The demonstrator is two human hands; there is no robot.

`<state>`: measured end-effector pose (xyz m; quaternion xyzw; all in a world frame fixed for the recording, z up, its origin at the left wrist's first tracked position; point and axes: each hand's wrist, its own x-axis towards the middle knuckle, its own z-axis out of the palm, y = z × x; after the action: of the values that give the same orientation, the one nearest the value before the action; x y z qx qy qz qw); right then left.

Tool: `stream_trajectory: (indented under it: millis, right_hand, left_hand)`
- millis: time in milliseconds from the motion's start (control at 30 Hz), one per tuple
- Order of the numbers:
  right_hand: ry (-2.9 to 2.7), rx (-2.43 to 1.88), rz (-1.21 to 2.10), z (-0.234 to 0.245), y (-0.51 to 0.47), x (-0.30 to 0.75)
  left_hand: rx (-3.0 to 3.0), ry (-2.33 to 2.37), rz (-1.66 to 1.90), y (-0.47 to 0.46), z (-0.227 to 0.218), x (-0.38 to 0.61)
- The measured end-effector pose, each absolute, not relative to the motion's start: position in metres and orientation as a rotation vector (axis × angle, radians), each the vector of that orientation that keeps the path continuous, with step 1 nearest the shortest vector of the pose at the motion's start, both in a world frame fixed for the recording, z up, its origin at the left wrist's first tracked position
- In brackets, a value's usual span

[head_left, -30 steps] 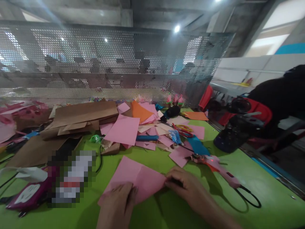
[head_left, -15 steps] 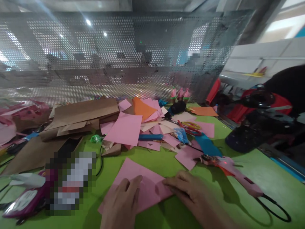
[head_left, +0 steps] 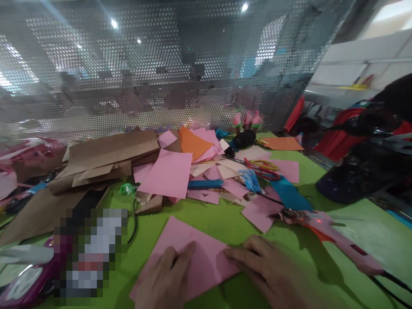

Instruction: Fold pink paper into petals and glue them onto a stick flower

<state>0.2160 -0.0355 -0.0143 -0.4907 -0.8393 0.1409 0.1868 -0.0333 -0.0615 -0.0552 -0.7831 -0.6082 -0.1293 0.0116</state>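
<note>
A folded-looking sheet of pink paper (head_left: 206, 257) lies on the green tabletop close in front of me, one corner pointing away. My left hand (head_left: 165, 274) rests on its left part and holds it down, fingers bent and a fingertip pressed near the sheet's middle. At the right corner, my right hand (head_left: 267, 268) pinches the paper between its fingers; what lies under those fingertips is hidden. To the right of that hand, a pink hot glue gun (head_left: 341, 240) with a lit red light points left, over an orange scrap.
Brown paper sheets (head_left: 112, 148), pink paper pieces (head_left: 169, 171) and red-handled scissors (head_left: 267, 172) crowd the back. Left of me lie a purple device (head_left: 25, 281) and a blurred-out object (head_left: 99, 244). A dark round object (head_left: 347, 180) stands at the right edge; a perforated metal screen (head_left: 161, 64) rises behind.
The view has shifted slightly, so the bench things on the right appear further right. Both hands stay on the pink paper in nearly the same hold.
</note>
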Motion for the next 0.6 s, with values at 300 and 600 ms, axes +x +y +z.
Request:
stream_trajectory:
  millis: [300, 600]
  right_hand:
    - [-2.409, -1.335, 0.189, -0.006, -0.035, 0.214]
    - [-2.296, -1.484, 0.369, -0.014, -0.040, 0.220]
  left_hand:
    - [-2.405, -1.955, -0.220, -0.061, -0.052, -0.030]
    - [-2.415, -1.917, -0.236, -0.062, -0.061, -0.034]
